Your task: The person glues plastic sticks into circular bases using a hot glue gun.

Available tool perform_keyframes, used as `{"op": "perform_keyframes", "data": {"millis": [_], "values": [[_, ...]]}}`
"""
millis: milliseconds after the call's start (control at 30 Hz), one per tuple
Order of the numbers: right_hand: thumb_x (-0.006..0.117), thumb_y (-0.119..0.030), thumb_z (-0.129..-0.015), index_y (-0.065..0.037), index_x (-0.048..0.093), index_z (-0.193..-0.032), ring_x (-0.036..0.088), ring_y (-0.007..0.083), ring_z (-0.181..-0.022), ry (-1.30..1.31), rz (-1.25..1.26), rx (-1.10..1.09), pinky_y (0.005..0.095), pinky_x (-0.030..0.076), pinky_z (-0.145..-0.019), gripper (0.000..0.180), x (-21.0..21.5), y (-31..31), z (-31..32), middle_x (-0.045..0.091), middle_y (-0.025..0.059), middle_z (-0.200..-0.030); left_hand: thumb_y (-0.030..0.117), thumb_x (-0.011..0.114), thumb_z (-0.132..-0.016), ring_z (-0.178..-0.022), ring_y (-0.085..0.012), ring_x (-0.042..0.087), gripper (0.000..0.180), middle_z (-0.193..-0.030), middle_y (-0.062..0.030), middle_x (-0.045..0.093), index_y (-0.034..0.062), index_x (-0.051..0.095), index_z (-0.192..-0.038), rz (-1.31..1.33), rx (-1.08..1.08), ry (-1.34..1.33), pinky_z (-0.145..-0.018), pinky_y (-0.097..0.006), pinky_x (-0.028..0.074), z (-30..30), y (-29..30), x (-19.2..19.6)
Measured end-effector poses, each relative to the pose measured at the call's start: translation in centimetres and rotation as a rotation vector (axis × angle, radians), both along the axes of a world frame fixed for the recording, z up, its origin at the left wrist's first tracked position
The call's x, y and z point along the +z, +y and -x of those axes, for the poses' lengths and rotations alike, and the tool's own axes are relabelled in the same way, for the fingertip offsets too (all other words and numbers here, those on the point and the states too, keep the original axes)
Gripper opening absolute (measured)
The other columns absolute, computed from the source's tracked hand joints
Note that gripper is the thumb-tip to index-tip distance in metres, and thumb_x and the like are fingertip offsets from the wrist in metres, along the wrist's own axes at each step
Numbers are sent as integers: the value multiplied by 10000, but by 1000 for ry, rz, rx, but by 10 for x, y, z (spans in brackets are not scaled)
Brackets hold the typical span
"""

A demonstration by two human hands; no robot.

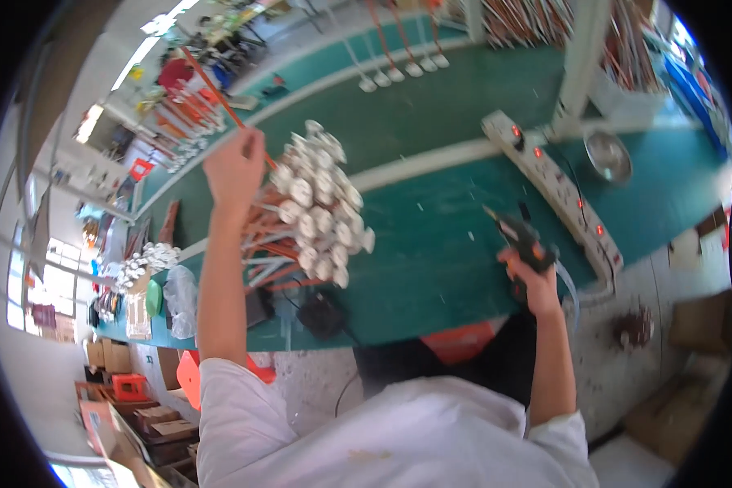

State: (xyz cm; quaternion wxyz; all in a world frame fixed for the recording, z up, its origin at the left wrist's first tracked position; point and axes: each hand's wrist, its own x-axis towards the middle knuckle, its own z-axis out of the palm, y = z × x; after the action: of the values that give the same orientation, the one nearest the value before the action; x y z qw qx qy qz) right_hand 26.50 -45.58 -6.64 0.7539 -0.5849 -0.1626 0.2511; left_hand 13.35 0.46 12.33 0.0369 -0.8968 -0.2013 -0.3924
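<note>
My left hand (236,169) is raised over the left of the table, its fingers closed on a thin orange stick (211,88) that slants up and away. Close beside that hand lies a heap of orange and white sticks with white round ends (321,203), the ends pointing right. On the right, my right hand (535,281) grips a dark green glue gun (525,242) by its handle. Its nozzle points up and left over the green tabletop (431,244).
A white power strip (557,183) with red lights runs along the right, with a metal bowl (607,156) beside it. Several white-ended sticks (413,69) stand at the far side. A black box-shaped thing (321,315) sits near the front edge, and a clear plastic bag (180,301) at left.
</note>
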Motion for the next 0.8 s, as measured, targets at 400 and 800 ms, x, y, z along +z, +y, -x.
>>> {"op": "perform_keyframes", "data": {"millis": [400,800], "values": [[717,-73,-894,1,683,-895,591,54,-700,8,218,-182,256,482,-613,81,28,-19,103,656,-21,-760,4,750,-876,-714,-189,739,96,-858,-99,769,22,767,-968,55,-374,-116,-665,-266,563,-4,-237,-60],[763,-33,-648,-49,633,-746,566,292,-504,-536,413,-154,368,442,-472,164,16,-31,136,565,100,-600,-115,760,-806,-746,-228,750,184,-882,-136,771,-11,736,-955,219,-577,1,-665,-286,595,16,-286,-124]]}}
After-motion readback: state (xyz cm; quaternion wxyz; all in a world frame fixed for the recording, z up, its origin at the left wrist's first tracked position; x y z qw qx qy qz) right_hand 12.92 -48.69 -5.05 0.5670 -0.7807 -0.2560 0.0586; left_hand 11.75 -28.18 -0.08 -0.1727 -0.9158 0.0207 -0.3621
